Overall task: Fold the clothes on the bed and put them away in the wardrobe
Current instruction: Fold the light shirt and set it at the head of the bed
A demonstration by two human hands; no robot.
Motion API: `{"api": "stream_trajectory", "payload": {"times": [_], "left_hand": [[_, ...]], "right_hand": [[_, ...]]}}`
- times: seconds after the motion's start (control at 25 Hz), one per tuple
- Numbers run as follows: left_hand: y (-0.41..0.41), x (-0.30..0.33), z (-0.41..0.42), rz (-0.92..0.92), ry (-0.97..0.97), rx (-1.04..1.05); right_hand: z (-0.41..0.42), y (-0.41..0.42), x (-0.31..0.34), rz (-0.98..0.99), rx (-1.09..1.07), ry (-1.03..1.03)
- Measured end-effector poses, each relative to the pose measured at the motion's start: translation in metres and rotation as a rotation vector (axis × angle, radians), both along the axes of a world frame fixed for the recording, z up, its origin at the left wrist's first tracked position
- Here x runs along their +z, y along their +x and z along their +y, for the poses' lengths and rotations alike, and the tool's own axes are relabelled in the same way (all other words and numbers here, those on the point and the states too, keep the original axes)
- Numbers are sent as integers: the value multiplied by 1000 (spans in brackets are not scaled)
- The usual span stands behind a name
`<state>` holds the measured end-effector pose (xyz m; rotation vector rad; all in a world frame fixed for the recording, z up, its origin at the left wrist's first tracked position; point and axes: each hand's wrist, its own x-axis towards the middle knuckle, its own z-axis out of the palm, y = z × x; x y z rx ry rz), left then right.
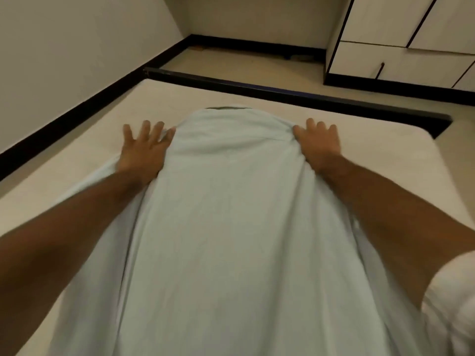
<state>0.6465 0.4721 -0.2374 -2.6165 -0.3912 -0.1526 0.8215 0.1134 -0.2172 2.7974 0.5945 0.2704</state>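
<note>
1. A pale blue-grey garment [226, 214] lies lengthwise on the bed [64, 181], running from the bottom edge of the view up to its far end near the middle of the mattress.
2. The left hand [144, 147] is at the garment's far left corner, fingers spread and straight, palm down. Its thumb side meets the cloth edge; the rest of the hand rests on the bare mattress just beside the cloth.
3. The right hand [317, 142] is at the far right corner, fingers also spread and fairly straight. The cloth bunches against its thumb side; whether the thumb pinches a fold I cannot tell.
4. The garment thus lies between the two hands, with both forearms running along its long sides, and its edges drape partly over the forearms nearer the camera.
5. A darker collar-like strip shows at the garment's far edge, beyond the fingertips.
6. A white sleeve [452, 299] covers the right upper arm at the lower right.
7. Beyond the bed's dark frame stands a white wardrobe [401, 42] with dark trim, its doors closed, well apart from the garment.
</note>
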Motion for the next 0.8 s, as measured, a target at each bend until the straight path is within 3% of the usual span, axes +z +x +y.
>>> {"api": "stream_trajectory", "payload": {"times": [0.04, 0.12, 0.28, 0.36, 0.48, 0.6, 0.72, 0.8], "left_hand": [[-2, 12, -11, 95, 78, 8], [-17, 37, -44, 168, 135, -1], [-96, 36, -103, 263, -341, -106], [-163, 22, -120, 219, -457, -176], [-235, 18, -125, 188, -409, -127], [-244, 42, -149, 334, -378, -18], [-242, 67, -208, 419, -649, -134], [-246, 73, -253, 513, -761, -257]], "right_hand": [[10, -14, 16, 26, -37, -97], [24, -55, 34, 86, -65, -30], [-15, -189, 11, 463, 99, 287], [-56, -252, 2, 441, 125, 265], [-106, -306, 5, 459, 60, 248], [-142, -334, 16, 469, -30, 251], [-187, -345, 25, 473, -218, 358], [-214, -350, 32, 358, -274, 253]]}}
